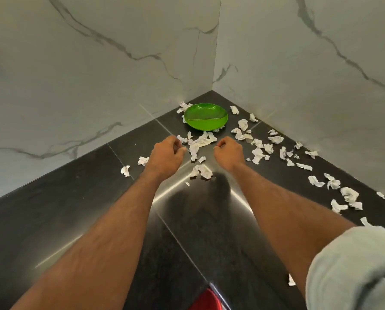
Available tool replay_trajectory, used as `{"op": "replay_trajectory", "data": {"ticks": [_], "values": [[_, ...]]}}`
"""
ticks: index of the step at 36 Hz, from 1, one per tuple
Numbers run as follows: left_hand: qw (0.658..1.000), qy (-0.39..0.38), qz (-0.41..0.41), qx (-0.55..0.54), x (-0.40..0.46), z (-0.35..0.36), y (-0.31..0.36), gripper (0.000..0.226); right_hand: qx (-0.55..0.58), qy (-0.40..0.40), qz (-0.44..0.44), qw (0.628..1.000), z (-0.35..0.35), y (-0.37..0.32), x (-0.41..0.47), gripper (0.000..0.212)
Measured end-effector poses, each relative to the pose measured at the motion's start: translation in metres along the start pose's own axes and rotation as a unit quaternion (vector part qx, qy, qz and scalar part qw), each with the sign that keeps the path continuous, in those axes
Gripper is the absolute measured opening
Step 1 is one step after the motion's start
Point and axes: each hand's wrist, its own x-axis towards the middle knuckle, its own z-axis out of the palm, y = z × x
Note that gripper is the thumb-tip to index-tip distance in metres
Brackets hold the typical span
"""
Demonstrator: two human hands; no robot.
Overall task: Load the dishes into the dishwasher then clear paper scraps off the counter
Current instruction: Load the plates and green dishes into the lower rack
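Glossy black stone counter (pixel 75 209) — crumpled white paper scraps (pixel 200 143) strewn around a round green plate (pixel 206 117); left hand (pixel 167 153) and right hand (pixel 228 152), apart, fingers curled, grips unclear.

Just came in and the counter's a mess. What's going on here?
A person is reaching both arms over a dark counter strewn with torn paper scraps. The left hand and right hand hover with curled fingers beside a pile of scraps; whether either has a grip on one is unclear. A green plate sits empty in the corner by the marble walls, with scraps around it.
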Motion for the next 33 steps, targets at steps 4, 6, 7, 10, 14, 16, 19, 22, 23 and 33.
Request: {"op": "replay_trajectory", "data": {"ticks": [4, 6, 7, 10, 14, 16, 19, 22, 23, 33], "values": [[1.0, -0.002, -0.006, -0.003, 0.029, 0.007, -0.001, 0.009, 0.04, -0.053, 0.038, 0.997, 0.013, 0.002, 0.046, 0.024], [1.0, -0.008, -0.009, -0.008, 0.039, 0.013, -0.002, 0.011, 0.059, -0.071, 0.042, 0.995, 0.017, -0.002, 0.063, 0.034], [1.0, -0.014, -0.009, -0.01, 0.043, 0.016, -0.002, 0.011, 0.068, -0.082, 0.043, 0.993, 0.018, -0.006, 0.07, 0.039], [1.0, -0.025, -0.011, -0.012, 0.051, 0.027, -0.004, 0.012, 0.076, -0.108, 0.068, 0.989, 0.023, -0.017, 0.087, 0.047], [0.999, -0.033, -0.012, -0.01, 0.055, 0.037, -0.009, 0.012, 0.103, -0.138, 0.109, 0.979, 0.034, -0.028, 0.1, 0.051], [0.999, -0.037, -0.01, -0.008, 0.056, 0.038, -0.01, 0.012, 0.109, -0.154, 0.132, 0.973, 0.039, -0.03, 0.105, 0.053], [0.999, -0.037, -0.013, -0.009, 0.058, 0.037, -0.013, 0.01, 0.107, -0.153, 0.163, 0.969, 0.045, -0.031, 0.112, 0.048], [0.999, -0.034, -0.015, -0.019, 0.059, 0.032, -0.015, 0.009, 0.106, -0.093, 0.178, 0.974, 0.047, -0.032, 0.118, 0.04], [0.999, -0.035, -0.015, -0.022, 0.058, 0.029, -0.016, 0.009, 0.101, -0.062, 0.18, 0.977, 0.048, -0.032, 0.118, 0.038], [0.998, -0.046, -0.01, -0.04, 0.04, 0.025, -0.02, 0.009, 0.18, 0.158, 0.232, 0.943, 0.028, 0.012, 0.069, 0.027]]}}
